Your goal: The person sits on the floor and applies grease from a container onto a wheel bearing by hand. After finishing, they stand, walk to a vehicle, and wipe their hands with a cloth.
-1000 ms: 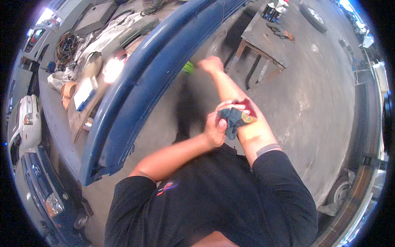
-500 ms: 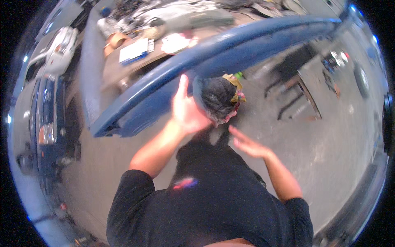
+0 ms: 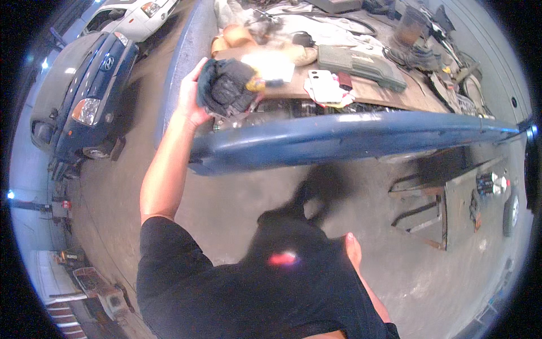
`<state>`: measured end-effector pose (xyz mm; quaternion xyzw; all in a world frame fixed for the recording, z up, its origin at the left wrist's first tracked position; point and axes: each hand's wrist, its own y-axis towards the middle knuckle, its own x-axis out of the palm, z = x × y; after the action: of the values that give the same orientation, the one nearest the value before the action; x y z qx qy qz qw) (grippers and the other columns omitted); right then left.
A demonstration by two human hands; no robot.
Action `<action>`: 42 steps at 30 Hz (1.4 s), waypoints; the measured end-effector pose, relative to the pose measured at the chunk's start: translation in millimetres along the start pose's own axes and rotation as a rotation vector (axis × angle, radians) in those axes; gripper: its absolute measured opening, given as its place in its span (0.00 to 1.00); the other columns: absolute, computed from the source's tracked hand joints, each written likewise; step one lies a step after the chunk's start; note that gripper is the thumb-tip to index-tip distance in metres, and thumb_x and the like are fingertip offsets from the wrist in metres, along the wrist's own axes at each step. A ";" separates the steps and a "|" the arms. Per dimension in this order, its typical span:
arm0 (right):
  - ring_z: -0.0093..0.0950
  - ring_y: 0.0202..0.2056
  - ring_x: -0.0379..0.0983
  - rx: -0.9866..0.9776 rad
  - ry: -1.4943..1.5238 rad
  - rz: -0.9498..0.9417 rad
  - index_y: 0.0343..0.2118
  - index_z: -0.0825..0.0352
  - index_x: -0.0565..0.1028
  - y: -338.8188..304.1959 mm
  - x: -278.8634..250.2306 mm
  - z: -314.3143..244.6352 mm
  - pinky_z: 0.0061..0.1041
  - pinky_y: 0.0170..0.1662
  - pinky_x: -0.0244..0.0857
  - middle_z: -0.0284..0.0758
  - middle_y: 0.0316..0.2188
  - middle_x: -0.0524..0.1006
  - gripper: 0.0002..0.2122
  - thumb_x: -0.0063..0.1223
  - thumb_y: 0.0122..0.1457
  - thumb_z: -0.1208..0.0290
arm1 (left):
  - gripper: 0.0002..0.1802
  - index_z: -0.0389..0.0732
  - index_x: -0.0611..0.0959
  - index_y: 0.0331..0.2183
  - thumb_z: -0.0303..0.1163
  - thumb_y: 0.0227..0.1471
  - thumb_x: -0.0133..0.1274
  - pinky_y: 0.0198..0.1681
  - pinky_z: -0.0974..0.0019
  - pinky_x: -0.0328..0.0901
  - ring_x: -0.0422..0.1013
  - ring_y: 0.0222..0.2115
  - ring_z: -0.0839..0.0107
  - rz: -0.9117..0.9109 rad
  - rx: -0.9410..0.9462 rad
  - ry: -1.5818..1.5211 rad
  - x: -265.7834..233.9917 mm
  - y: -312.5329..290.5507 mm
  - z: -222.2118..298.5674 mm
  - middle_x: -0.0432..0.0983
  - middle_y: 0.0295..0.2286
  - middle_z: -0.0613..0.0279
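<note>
My left hand (image 3: 195, 96) is raised and closed on a dark bundled rag (image 3: 228, 86) with a small yellow piece at its right side. It holds the bundle above the left end of a long blue car bumper (image 3: 339, 138) that runs across the view. My right hand (image 3: 354, 248) hangs low beside my black shirt, above the concrete floor. Only its upper edge shows, so its fingers are hidden.
Behind the bumper a cluttered workbench (image 3: 389, 93) carries papers, a grey-green case (image 3: 361, 65), cables and tools. A dark blue car (image 3: 84, 101) and a white car (image 3: 132, 14) are parked at the left. A low metal stand (image 3: 446, 203) sits at the right.
My left hand has carried the rag bundle up and over the bumper toward the bench. My right hand has dropped to my side. My head has turned, shifting the view left.
</note>
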<state>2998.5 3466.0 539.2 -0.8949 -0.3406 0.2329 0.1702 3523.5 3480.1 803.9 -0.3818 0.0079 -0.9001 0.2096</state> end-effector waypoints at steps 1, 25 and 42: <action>0.40 0.36 0.69 -0.069 0.004 0.030 0.35 0.64 0.72 8.0 4.0 -11.7 0.37 0.40 0.62 0.41 0.31 0.73 0.10 0.39 0.61 0.66 | 0.23 0.34 0.75 0.45 0.44 0.59 0.42 0.52 0.55 0.64 0.71 0.45 0.61 -0.062 -0.018 0.003 -1.6 6.9 2.6 0.74 0.45 0.53; 0.19 0.35 0.68 0.556 -0.047 0.178 0.46 0.65 0.70 45.5 -57.4 121.2 0.19 0.35 0.62 0.28 0.32 0.74 0.17 0.52 0.59 0.60 | 0.11 0.36 0.76 0.38 0.27 0.50 0.47 0.41 0.49 0.64 0.71 0.38 0.44 -0.384 -0.447 1.675 -84.7 88.0 -68.7 0.75 0.32 0.42; 0.44 0.61 0.49 0.959 0.534 0.148 0.63 0.63 0.50 -141.0 -13.0 169.8 0.46 0.61 0.45 0.44 0.64 0.49 0.39 0.34 0.57 0.37 | 0.52 0.35 0.60 0.58 0.65 0.45 0.52 0.55 0.49 0.57 0.59 0.56 0.53 -0.657 -0.421 0.195 25.8 2.8 -21.1 0.58 0.56 0.42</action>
<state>2824.7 3581.9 466.9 -0.7665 -0.0777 0.1382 0.6224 3494.0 3464.5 806.1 -0.3117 0.0895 -0.9299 -0.1738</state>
